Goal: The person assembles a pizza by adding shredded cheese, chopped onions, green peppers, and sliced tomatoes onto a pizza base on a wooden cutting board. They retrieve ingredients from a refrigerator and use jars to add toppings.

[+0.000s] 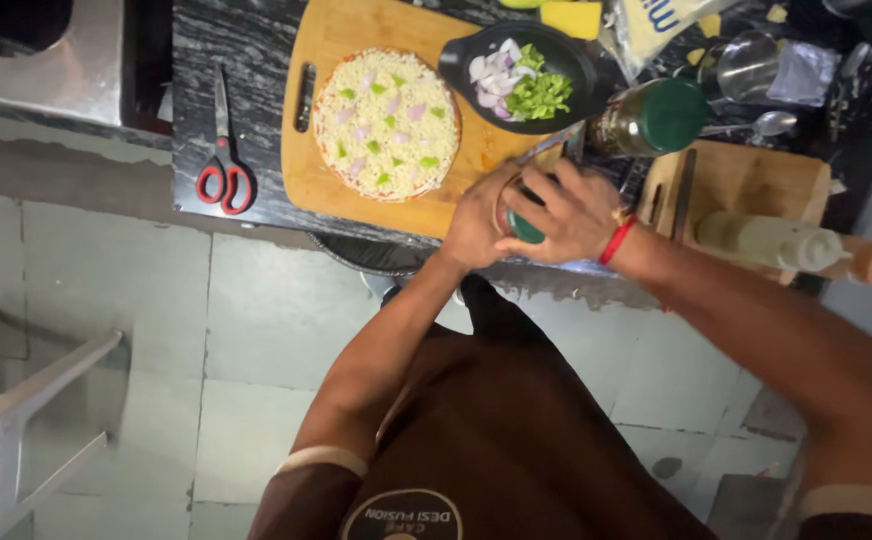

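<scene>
A dark speckled stone counter (256, 60) is running across the top of the view, its front edge dropping to a grey tiled floor (156, 330). A white plastic chair (16, 410) is standing well apart at the left, leaving open floor between. Both hands are meeting at the counter's edge: the left hand (476, 225) is wrapping around a small jar with a green lid (526, 228), and the right hand (571, 215), fingers curled, is gripping that lid from above. Just beyond, a round cheese-covered pizza (386, 123) is lying on a wooden cutting board (326, 185) beside a black bowl of chopped onion and green pepper (466, 55). Red-handled scissors (224, 170) are resting near the board's left side
</scene>
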Demonstrator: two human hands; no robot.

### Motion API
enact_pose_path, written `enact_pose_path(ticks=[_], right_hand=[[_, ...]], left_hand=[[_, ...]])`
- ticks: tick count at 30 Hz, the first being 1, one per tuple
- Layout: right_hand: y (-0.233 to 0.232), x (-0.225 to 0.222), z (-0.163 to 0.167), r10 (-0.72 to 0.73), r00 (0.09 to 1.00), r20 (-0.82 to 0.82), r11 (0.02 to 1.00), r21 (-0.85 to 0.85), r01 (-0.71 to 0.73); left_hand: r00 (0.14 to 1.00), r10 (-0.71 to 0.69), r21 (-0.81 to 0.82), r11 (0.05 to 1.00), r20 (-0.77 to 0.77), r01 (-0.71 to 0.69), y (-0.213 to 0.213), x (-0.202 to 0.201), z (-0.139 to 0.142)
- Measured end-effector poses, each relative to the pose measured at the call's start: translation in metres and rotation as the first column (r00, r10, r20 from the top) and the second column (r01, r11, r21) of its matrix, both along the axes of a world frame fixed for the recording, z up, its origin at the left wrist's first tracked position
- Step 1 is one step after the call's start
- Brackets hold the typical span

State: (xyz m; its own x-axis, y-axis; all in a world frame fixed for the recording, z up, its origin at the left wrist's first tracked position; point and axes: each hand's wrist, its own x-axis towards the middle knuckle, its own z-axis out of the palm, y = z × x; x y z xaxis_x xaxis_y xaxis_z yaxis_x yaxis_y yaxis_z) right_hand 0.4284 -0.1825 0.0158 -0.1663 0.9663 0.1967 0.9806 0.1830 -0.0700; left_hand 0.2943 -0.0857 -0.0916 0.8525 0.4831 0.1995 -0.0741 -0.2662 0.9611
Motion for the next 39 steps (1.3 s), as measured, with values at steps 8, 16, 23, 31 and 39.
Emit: enact_pose_path(ticks=[8, 16, 23, 31, 39], right_hand=[[0.000, -0.004, -0.001, 0.023, 0.998, 0.067, 1.000, -0.008, -0.023], [-0.024, -0.024, -0.022, -0.229, 0.973, 0.007, 0.949, 0.223, 0.222], [-0.030, 0.024, -0.048, 0.454, 0.890, 0.042, 0.889, 0.044, -0.456], [-0.122, -0.007, -0.003, -0.384, -0.248, -0.889, 0.675, -0.454, 0.582], [-0.150, 0.007, -0.001, -0.629, -0.567, -0.532, 0.056, -0.758, 0.649]], left_hand=[[1.000, -0.007, -0.092, 0.996, -0.003, 0.006, -0.007, -0.003, 0.002], [0.984, 0.112, 0.002, 0.994, 0.135, -0.113, -0.039, -0.001, -0.027], [0.998, -0.027, -0.006, 1.000, 0.058, 0.028, -0.054, -0.018, -0.080], [0.999, -0.022, 0.065, 0.998, 0.027, 0.020, -0.056, -0.040, 0.009], [0.959, 0.089, 0.086, 0.994, -0.268, -0.068, -0.030, -0.190, 0.094]])
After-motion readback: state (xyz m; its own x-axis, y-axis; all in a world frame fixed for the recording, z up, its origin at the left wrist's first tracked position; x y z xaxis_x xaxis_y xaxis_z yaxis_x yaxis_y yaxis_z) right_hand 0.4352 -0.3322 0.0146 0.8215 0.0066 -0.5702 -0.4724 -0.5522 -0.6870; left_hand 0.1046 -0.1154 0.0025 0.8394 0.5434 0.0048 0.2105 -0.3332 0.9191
